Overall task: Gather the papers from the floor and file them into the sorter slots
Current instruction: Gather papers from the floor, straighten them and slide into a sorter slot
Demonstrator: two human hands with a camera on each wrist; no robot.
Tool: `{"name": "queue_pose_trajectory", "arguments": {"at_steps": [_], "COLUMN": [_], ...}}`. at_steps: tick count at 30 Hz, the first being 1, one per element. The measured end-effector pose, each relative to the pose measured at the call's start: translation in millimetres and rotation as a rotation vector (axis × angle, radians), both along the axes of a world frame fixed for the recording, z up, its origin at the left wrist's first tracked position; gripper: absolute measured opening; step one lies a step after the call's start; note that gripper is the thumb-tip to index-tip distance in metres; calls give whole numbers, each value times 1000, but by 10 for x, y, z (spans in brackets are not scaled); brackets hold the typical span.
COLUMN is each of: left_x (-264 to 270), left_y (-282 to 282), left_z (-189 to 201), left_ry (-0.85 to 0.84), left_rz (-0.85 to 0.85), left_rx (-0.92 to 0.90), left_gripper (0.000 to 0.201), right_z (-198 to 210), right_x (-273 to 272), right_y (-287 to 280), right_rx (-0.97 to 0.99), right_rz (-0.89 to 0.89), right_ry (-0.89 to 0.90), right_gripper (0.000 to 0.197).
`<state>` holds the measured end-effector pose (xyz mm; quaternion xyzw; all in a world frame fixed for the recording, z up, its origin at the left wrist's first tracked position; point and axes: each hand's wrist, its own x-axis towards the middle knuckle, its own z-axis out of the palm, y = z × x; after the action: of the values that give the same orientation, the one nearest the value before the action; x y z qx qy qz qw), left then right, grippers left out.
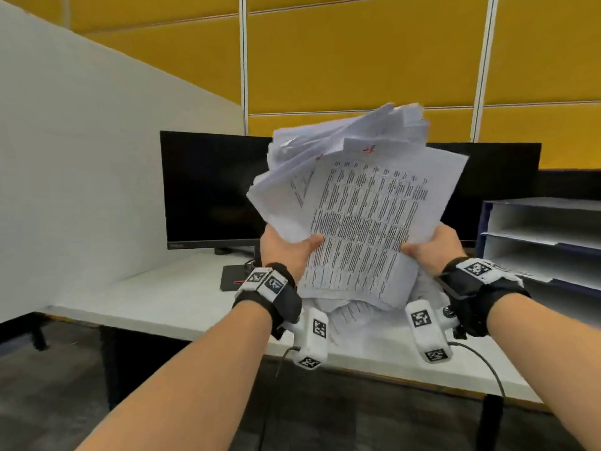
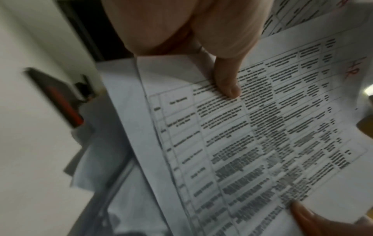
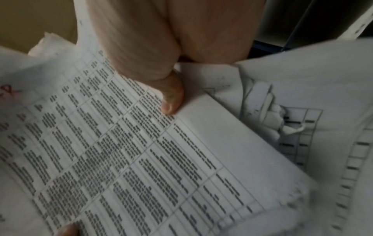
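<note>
hands: our left hand [image 1: 286,247] and right hand [image 1: 429,247] both pinch the messy white printed paper stack [image 1: 357,203]
risk: we figure loose sheets could slide out over the white desk's [image 1: 156,297] front edge

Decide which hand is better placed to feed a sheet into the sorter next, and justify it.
Probably the right hand: the sorter stands on its side, while the left hand can keep gripping the paper stack.
</note>
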<state>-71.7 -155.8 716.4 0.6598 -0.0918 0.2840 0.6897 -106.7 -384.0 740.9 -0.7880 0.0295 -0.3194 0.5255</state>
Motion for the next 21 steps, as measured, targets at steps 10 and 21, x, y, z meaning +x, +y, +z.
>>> {"name": "queue_pose_trajectory", "arguments": {"at_steps": [10, 21], "left_x": [184, 305], "left_y": [-355, -676], "left_z": [28, 134], "left_ry": [-62, -21], "left_rz": [-8, -74], "left_rx": [172, 262], "left_gripper": [71, 81], "right_z": [-375, -339], "right_x": [202, 259], "right_y": [-204, -297], "right_rx": [106, 12], "right_rz": [16, 59], "right_ry": [-6, -26], "right_gripper": [46, 56]}}
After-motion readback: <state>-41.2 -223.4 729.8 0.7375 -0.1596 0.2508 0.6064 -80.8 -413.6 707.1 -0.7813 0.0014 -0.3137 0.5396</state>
